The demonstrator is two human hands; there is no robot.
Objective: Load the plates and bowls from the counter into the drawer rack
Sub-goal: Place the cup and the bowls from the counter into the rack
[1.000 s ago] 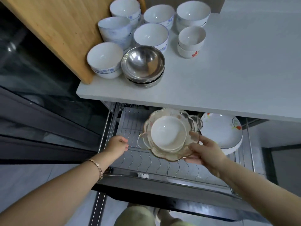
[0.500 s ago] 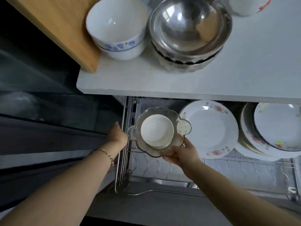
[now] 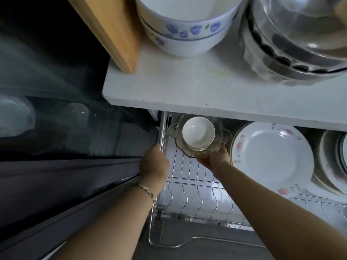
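bare forearms, gold chain bracelet (image 3: 145,191) on left wrist

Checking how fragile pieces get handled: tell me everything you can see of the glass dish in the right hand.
The glass dish is clear, faintly amber-tinted glass with a wavy, scalloped rim. A small white bowl sits inside it. The right hand grips its near edge. It is at the back left of the drawer rack, partly under the counter edge, beside a flowered plate. Whether it touches the wires cannot be told.
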